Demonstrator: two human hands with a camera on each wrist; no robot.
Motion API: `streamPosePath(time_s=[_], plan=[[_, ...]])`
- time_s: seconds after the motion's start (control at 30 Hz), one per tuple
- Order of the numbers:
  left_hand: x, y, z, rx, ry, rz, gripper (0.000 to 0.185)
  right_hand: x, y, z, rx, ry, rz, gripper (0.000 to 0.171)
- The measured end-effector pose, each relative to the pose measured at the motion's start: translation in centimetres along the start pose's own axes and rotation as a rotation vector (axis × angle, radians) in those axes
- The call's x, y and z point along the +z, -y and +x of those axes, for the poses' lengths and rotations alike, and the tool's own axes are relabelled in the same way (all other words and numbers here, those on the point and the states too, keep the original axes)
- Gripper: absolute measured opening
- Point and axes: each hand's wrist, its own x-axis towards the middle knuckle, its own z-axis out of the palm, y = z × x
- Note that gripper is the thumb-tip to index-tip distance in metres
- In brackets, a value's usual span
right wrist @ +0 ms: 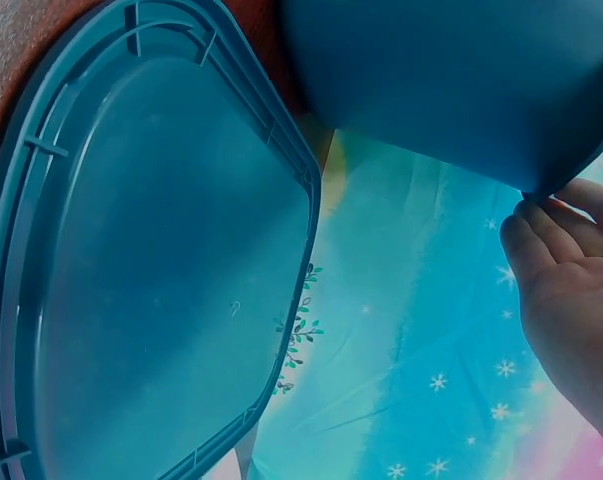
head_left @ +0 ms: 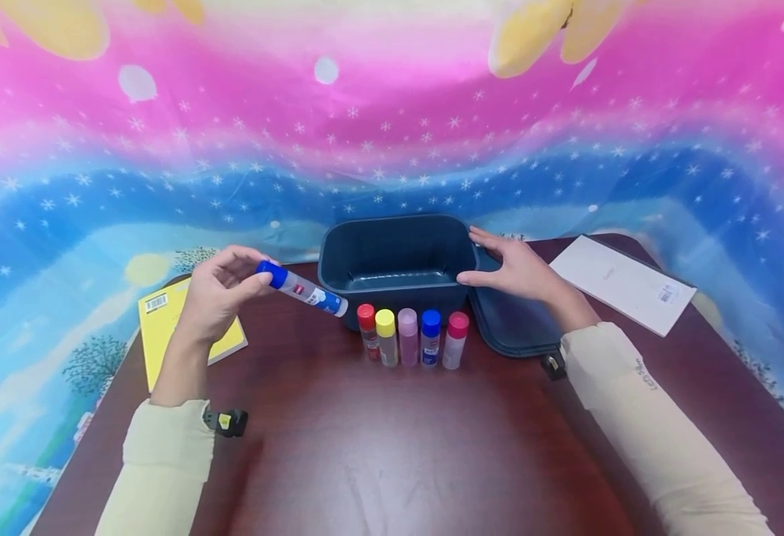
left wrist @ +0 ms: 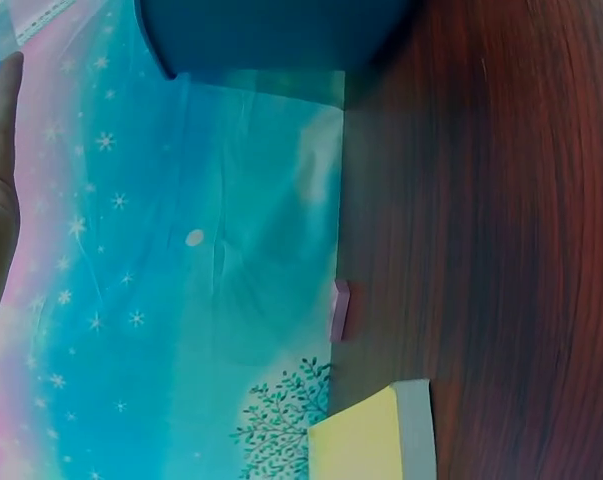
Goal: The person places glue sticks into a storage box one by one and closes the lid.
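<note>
Glue stick (head_left: 307, 292), head view: held clear of the table (head_left: 378, 447) by the left hand (head_left: 220, 286), tilted, blue cap uppermost, lower end toward the left side of the box (head_left: 432, 298). Outside the box; contact with its wall cannot be confirmed.
Left fingers, head view: thumb and fingers pinch the capped end.
Right fingers, head view: right hand (head_left: 522, 272) spread at the box's right end, thumb at the near corner, fingertips at the far one; straight, not curled round it.
Handling: judged light, stiff and smooth, hardly fragile; liable to slip or swivel under a loose pinch.
Hold point: cap end serves, though the cap might pull off; mid-barrel would likely balance better.
Five sticks (head_left: 408, 337), head view: upright in a row before the box; narrow bases, probably easy to topple. Best taken singly by the cap, from above.
Box, head view: open-topped, judged stiff and light, apt to slide if nudged; rim offers the surest hold.
Lid (head_left: 515, 324), head view: flat on the table, right of the box.
Glue stick, left wrist view: blue-and-clear sliver at the upper left edge, beside one finger; pinch not readable here.
Book (left wrist: 356, 440), left wrist view: yellow, at the lower edge.
Box, right wrist view: fingertips meet its rim; pressure cannot be told.
Lid, right wrist view: ribbed edge showing.
</note>
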Motion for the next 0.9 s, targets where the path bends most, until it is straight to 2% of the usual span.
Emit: streamPosePath(time_s=[0.1, 0.23, 0.47, 0.63, 0.9], plan=[[0.1, 0.1, 0.2, 0.032, -0.023, -0.085, 0.022, -0.1, 0.0, 0.1, -0.015, -0.003, 0.009, 0.09], [0.3, 0.3, 0.5, 0.055, -0.019, -0.168, 0.022, -0.1, 0.0, 0.1, -0.022, -0.001, 0.001, 0.09], [1.0, 0.6, 1.0, 0.085, -0.03, -0.229, 0.02, 0.0, 0.0, 0.1, -0.015, 0.0, -0.009, 0.091], [1.7, 0.9, 1.4, 0.094, -0.086, -0.202, 0.022, 0.1, 0.0, 0.0, -0.013, 0.001, -0.004, 0.09], [3.0, 1.3, 2.8, 0.055, -0.197, -0.11, 0.018, -0.5, 0.3, 0.2, 0.006, 0.027, -0.049, 0.093]])
